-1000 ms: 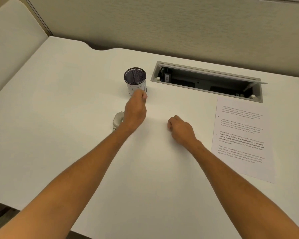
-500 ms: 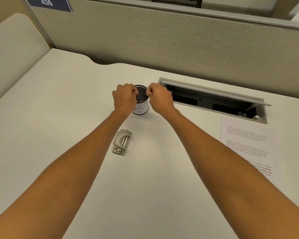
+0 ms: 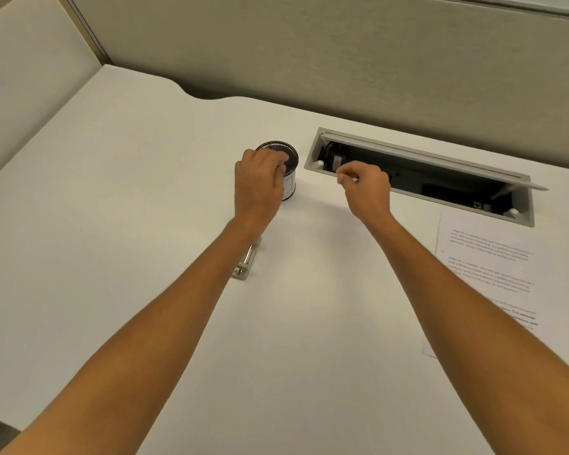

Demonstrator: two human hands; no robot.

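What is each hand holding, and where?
Left hand grips the mesh cup at its near rim; right hand is pinched, contents cannot be told.

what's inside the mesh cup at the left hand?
Only dark mesh wall shows inside the mesh cup, on its far side. The left hand curls over the near rim and covers the rest, so any contents cannot be made out.

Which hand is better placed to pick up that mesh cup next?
Probably left. The left hand lies over the mesh cup, fingers curled on its rim; the right hand is apart from it, fingers pinched, by the cable tray.
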